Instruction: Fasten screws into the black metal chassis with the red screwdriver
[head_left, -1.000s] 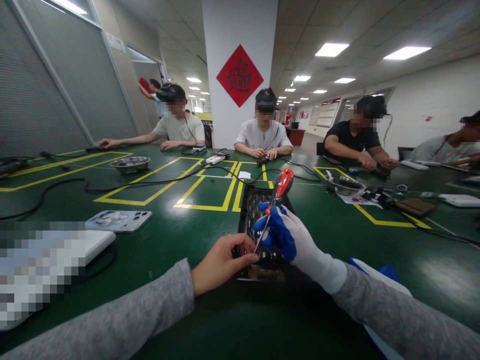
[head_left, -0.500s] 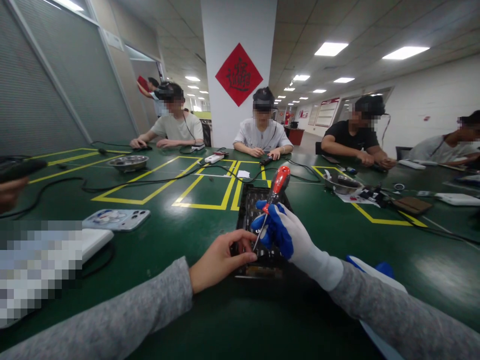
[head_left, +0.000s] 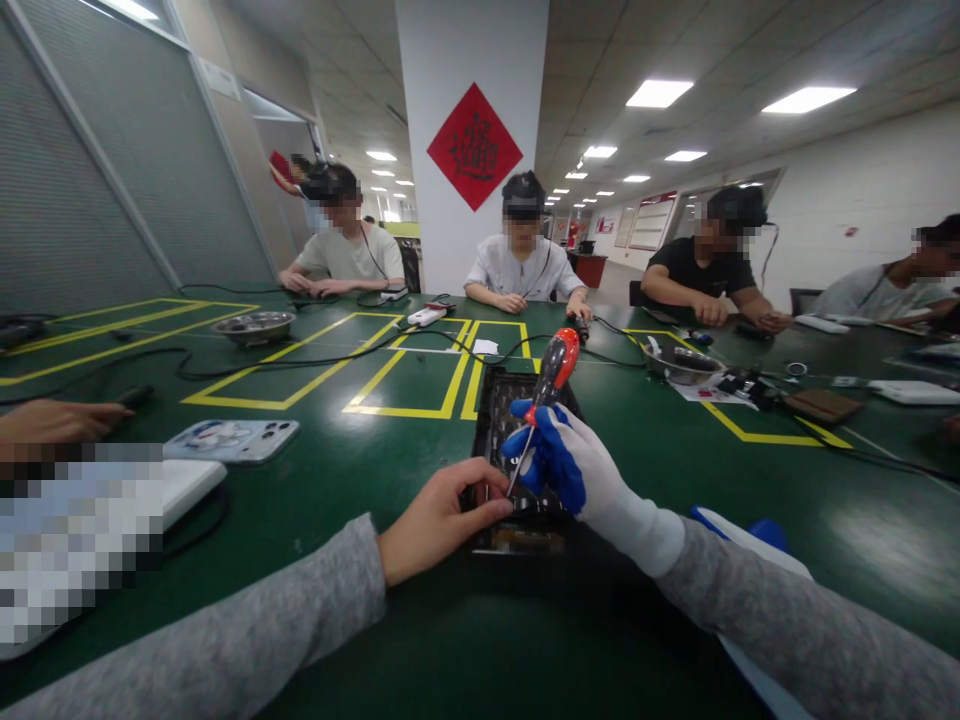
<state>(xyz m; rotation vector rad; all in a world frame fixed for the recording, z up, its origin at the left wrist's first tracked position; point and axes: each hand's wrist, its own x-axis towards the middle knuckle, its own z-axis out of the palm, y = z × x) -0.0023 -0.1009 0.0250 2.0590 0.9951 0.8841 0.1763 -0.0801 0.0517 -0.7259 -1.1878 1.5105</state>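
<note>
My right hand (head_left: 571, 468), in a white glove with blue fingers, grips a screwdriver (head_left: 549, 384) with a red and black handle, its thin shaft slanting down to the left. Its tip meets the pinched fingertips of my bare left hand (head_left: 444, 518), which rests on the near left corner of a black opened device (head_left: 517, 420) lying flat on the green table. What the left fingers pinch is too small to make out.
A phone (head_left: 232, 440) and a blurred white item lie at the left, with another person's hand (head_left: 60, 420) beside them. Cables, metal bowls (head_left: 259, 326) and yellow floor-tape rectangles cross the table. Several people sit along the far side. A spare glove (head_left: 750, 540) lies at my right.
My hands and the screwdriver have stayed almost in place. A neighbour's hand at the far left has come down onto the table. People opposite have shifted their arms.
</note>
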